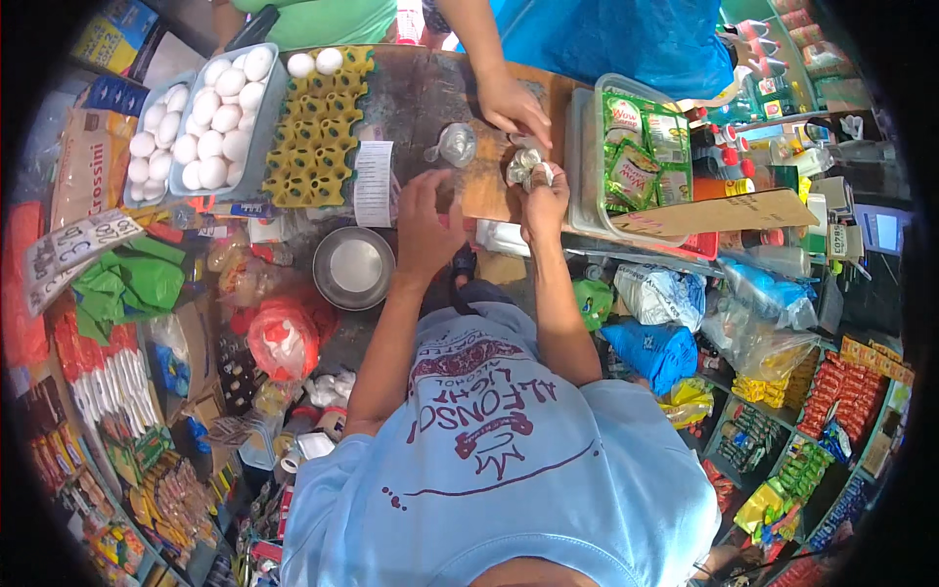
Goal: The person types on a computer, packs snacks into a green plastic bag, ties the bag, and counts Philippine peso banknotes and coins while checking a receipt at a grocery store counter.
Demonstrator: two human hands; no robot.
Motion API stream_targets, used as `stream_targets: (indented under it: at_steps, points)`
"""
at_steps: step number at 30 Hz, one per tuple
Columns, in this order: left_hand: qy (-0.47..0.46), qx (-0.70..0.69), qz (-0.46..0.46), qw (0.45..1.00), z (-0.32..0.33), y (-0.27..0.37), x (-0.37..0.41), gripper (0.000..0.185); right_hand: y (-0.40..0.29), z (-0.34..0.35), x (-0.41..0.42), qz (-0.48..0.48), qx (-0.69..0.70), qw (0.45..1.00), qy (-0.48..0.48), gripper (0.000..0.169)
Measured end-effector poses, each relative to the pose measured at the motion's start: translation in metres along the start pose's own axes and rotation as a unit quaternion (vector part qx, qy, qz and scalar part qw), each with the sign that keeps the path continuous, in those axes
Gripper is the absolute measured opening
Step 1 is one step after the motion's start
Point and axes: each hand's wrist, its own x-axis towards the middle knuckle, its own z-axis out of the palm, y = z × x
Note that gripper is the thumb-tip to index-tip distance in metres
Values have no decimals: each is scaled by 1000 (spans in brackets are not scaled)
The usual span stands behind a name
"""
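My right hand (544,198) holds a small clear plastic bag (525,167) at the counter's near edge, its fingers closed on the bag's gathered top. Another person's hand (513,106) reaches down just beyond that bag, its fingertips close to it. My left hand (431,220) is over the near edge of the wooden counter (488,176), fingers apart, with nothing seen in it. A second small knotted plastic bag (458,144) lies on the counter just beyond my left hand. A printed paper slip (373,183) lies left of my left hand.
Left on the counter are an egg tray (315,139) with two eggs and plastic tubs of white eggs (224,110). At right stands a plastic tub of green sachets (632,172) with a cardboard flap (722,213). A metal bowl (354,268) sits below the counter edge. Packed shelves flank me.
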Motion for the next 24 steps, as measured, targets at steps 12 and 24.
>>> stream_targets:
  at_steps: [12, 24]
  points:
    - [259, -110, -272, 920, -37, -47, -56, 61, -14, -12, 1, 100, 79, 989, -73, 14]
    - [93, -319, -455, 826, -40, -102, -35, 37, -26, -9, -11, -227, -509, 828, -65, 33]
